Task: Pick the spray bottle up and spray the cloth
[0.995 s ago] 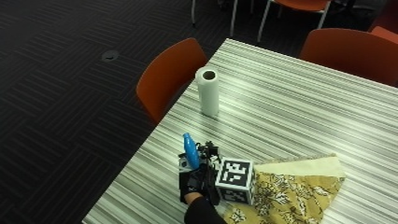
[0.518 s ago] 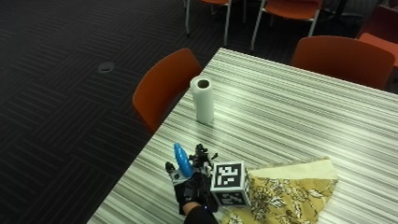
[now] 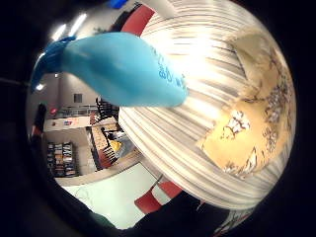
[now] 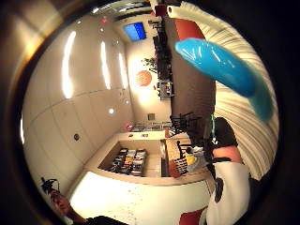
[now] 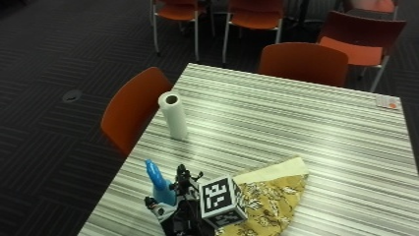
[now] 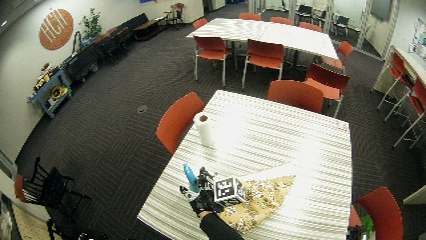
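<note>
Outside view first. Finds the spray bottle (image 5: 156,181) nozzle-up near the table (image 5: 294,123) edge, at 9 o'clock of the gloved right hand (image 5: 180,219) and right against it. Hides the bottle's base behind the glove, so cannot tell whether it is clasped or merely beside the palm, nor whether it is lifted or standing. Puts the yellow patterned cloth (image 5: 268,196) flat on the table at 3 o'clock of the hand, just beside it, 1 corner pointing toward 1 o'clock. Looks laid out that way to offer a broad target within short reach. Places a white paper roll (image 5: 173,115) on end at 12 o'clock of the bottle, well apart, with an orange chair (image 5: 131,110) at 9 o'clock of the roll, outside the table.

Wide outside view next. Confirms the same layout: bottle at the near left part of the table, cloth to 3 o'clock of the hand, roll beyond at 12.

Little-finger palm view. Fills much of itself with the blue bottle body, so puts it close to the palm; shows striped table and cloth beyond, the cloth lying beside the bottle, not under it.

Thumb palm view. Catches the bottle's tapering blue end crossing over the table edge, room beyond.

Judging by this: pick-up in hand or barely done, spraying not yet begun; nozzle probably needs turning toward 3 o'clock.
</note>
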Demonstrator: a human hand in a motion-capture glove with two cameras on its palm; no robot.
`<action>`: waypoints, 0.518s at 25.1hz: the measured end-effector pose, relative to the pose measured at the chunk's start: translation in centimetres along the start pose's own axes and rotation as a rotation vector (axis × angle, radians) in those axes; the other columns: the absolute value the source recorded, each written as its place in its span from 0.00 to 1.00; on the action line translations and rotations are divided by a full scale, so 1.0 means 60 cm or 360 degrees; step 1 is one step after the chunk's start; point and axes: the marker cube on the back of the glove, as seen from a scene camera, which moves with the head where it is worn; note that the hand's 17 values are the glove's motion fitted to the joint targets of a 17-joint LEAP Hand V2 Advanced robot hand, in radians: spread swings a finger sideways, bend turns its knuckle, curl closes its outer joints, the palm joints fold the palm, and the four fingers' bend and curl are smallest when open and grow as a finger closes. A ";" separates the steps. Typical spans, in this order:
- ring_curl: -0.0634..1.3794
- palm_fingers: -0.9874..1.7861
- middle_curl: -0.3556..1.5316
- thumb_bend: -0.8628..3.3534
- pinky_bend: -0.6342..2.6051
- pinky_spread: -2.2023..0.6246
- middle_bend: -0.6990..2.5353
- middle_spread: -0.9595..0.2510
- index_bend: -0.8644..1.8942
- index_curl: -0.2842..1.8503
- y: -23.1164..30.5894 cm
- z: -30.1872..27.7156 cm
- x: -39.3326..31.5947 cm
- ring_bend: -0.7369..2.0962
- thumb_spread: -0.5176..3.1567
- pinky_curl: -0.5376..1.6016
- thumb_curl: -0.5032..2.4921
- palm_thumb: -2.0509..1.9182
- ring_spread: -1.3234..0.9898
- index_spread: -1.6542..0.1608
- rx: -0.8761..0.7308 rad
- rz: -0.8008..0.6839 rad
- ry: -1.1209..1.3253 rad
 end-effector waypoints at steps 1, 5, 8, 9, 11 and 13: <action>0.35 0.40 0.42 0.20 0.31 0.84 0.27 0.85 0.35 0.29 0.010 0.004 -0.008 0.38 0.39 0.40 0.40 0.78 0.61 0.72 -0.0027 -0.0007 -0.0017; 0.35 0.40 0.41 0.20 0.31 0.84 0.27 0.86 0.35 0.28 0.053 -0.004 -0.028 0.39 0.39 0.41 0.40 0.78 0.61 0.71 -0.0102 -0.0030 -0.0051; 0.35 0.39 0.41 0.20 0.31 0.84 0.27 0.86 0.36 0.27 0.085 -0.022 -0.043 0.39 0.40 0.41 0.39 0.77 0.62 0.71 -0.0147 -0.0056 -0.0077; 0.35 0.39 0.41 0.20 0.31 0.84 0.27 0.87 0.36 0.27 0.093 -0.028 -0.047 0.40 0.40 0.41 0.39 0.77 0.62 0.71 -0.0163 -0.0061 -0.0088; 0.35 0.39 0.41 0.20 0.32 0.84 0.27 0.87 0.36 0.27 0.103 -0.037 -0.047 0.40 0.40 0.41 0.39 0.77 0.62 0.71 -0.0190 -0.0067 -0.0102; 0.34 0.39 0.40 0.20 0.32 0.84 0.27 0.87 0.36 0.27 0.110 -0.045 -0.042 0.40 0.41 0.41 0.39 0.77 0.62 0.71 -0.0204 -0.0078 -0.0104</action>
